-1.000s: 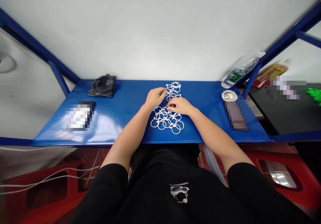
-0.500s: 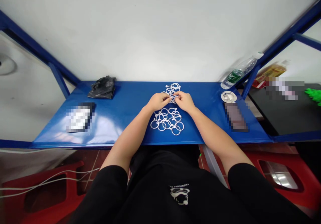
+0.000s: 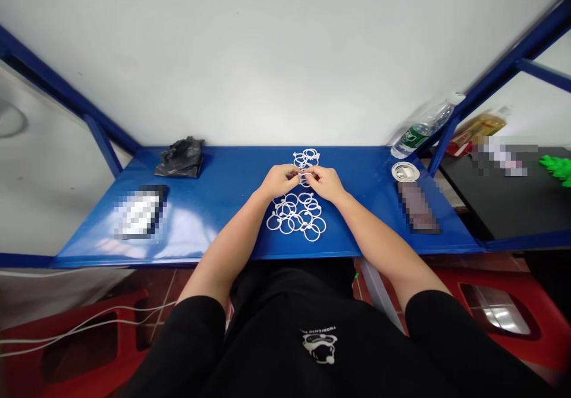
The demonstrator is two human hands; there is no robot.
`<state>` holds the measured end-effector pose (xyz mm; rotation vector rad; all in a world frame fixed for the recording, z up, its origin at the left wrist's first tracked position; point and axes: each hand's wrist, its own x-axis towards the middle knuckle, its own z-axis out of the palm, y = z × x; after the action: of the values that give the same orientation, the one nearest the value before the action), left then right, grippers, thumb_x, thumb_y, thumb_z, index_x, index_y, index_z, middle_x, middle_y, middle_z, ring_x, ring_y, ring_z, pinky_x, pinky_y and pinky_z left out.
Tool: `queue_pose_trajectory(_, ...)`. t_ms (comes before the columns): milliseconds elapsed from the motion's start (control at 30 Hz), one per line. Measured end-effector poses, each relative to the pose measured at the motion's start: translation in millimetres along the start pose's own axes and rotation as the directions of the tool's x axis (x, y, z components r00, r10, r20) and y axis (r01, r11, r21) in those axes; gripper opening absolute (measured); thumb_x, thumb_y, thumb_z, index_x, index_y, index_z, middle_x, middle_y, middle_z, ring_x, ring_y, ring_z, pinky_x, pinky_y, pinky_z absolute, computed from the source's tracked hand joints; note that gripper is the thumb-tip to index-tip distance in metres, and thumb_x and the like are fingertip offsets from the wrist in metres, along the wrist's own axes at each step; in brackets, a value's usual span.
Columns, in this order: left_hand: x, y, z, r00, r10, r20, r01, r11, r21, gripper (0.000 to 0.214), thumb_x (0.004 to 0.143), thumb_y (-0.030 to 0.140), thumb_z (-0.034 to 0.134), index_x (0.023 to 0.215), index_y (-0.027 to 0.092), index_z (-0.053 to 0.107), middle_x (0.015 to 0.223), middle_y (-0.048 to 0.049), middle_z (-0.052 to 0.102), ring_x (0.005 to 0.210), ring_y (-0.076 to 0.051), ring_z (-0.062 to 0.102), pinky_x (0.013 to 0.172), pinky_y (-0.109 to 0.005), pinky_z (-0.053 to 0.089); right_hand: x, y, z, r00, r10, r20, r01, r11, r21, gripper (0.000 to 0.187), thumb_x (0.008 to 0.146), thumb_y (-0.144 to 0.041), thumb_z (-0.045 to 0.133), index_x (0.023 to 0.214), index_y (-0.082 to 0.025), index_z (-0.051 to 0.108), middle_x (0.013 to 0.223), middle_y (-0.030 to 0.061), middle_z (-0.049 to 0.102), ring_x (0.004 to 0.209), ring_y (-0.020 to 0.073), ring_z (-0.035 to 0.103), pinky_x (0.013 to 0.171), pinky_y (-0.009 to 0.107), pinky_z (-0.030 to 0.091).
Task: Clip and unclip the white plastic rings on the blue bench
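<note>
So the near pile of white rings [image 3: 296,212] is my landmark, sitting on the blue table [image 3: 223,201]. Both hands are just past that pile, almost meeting. Left hand [image 3: 282,180] is nearly closed, thumb against the fingers, and the right hand [image 3: 324,182] is the same; together they've got one white ring [image 3: 306,185] pinched at the fingertips. Can't really tell which fingertip touches what, it's too small. Farther beyond the pile is a second bunch of rings [image 3: 307,158], right behind the hands. Well left of the pile there's a crumpled black bag [image 3: 181,158]; well right of it, a coiled white cable [image 3: 405,172] and a leaning water bottle [image 3: 414,136].
</note>
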<state>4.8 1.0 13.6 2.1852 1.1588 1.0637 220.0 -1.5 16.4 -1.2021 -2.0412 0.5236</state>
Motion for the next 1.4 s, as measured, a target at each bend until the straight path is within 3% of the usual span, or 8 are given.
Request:
queue_pose_trajectory(367,0,-2,1.5,0.998,-0.058,-0.035,0.058,0.998,0.004,0.017,0.088,0.025,0.068,0.101,0.018,0.077,0.091,-0.0026,0.081,0.076,-0.015,0.072,0.072,-0.024,0.053,0,0,1,0.992,-0.123,-0.034,0.124,0.992,0.025,0.015,0.094,-0.03,0.068,0.101,-0.023,0.079,0.094,0.0041,0.079,0.074,0.0182,0.067,0.073,0.031,0.05)
queue_pose_trajectory(567,1,1,0.8,0.996,-0.029,-0.086,0.039,0.993,0.113,0.022,0.092,0.022,0.061,0.108,0.02,0.077,0.096,-0.0036,0.081,0.084,-0.018,0.074,0.08,-0.027,0.054,2,1,1,0.991,-0.132,0.023,0.13,0.989,0.075,0.016,0.096,-0.033,0.066,0.102,-0.022,0.075,0.09,0.0035,0.076,0.069,0.0171,0.063,0.07,0.031,0.048)
queue_pose_trajectory(700,2,4,-1.1,0.998,0.0,-0.062,0.011,0.985,0.174,0.023,0.091,0.019,0.057,0.105,0.02,0.076,0.092,-0.0029,0.079,0.082,-0.018,0.071,0.08,-0.028,0.052,2,-2,2,0.99,-0.133,0.045,0.128,0.986,0.104,0.017,0.096,-0.037,0.066,0.098,-0.022,0.072,0.088,0.003,0.074,0.068,0.0165,0.06,0.068,0.03,0.046)
queue_pose_trajectory(900,4,9,-4.2,1.0,0.006,-0.004,-0.005,0.996,0.094,0.024,0.095,0.018,0.053,0.103,0.022,0.075,0.096,-0.0018,0.079,0.086,-0.018,0.072,0.083,-0.027,0.052,1,-3,2,0.992,-0.104,0.071,0.097,0.991,0.092,0.018,0.094,-0.038,0.067,0.087,-0.022,0.068,0.074,-0.0004,0.066,0.066,0.0162,0.057,0.066,0.029,0.042)
queue_pose_trajectory(1067,3,9,-3.2,1.0,-0.024,0.004,0.024,1.0,0.011,0.025,0.099,0.021,0.052,0.11,0.021,0.074,0.103,-0.0024,0.08,0.092,-0.018,0.073,0.086,-0.027,0.053,1,0,1,0.995,-0.058,0.086,0.047,0.992,0.12,0.018,0.095,-0.039,0.067,0.09,-0.022,0.071,0.073,-0.0009,0.068,0.065,0.0157,0.058,0.067,0.028,0.043)
queue_pose_trajectory(1400,2,3,-3.2,0.996,-0.049,-0.076,0.056,0.995,0.085,0.025,0.096,0.016,0.051,0.097,0.019,0.076,0.092,-0.0026,0.079,0.084,-0.017,0.072,0.082,-0.028,0.055,-1,-6,2,0.993,-0.066,0.094,0.05,0.986,0.158,0.024,0.094,-0.043,0.068,0.088,-0.021,0.074,0.071,-0.0008,0.07,0.062,0.0148,0.059,0.063,0.027,0.044)
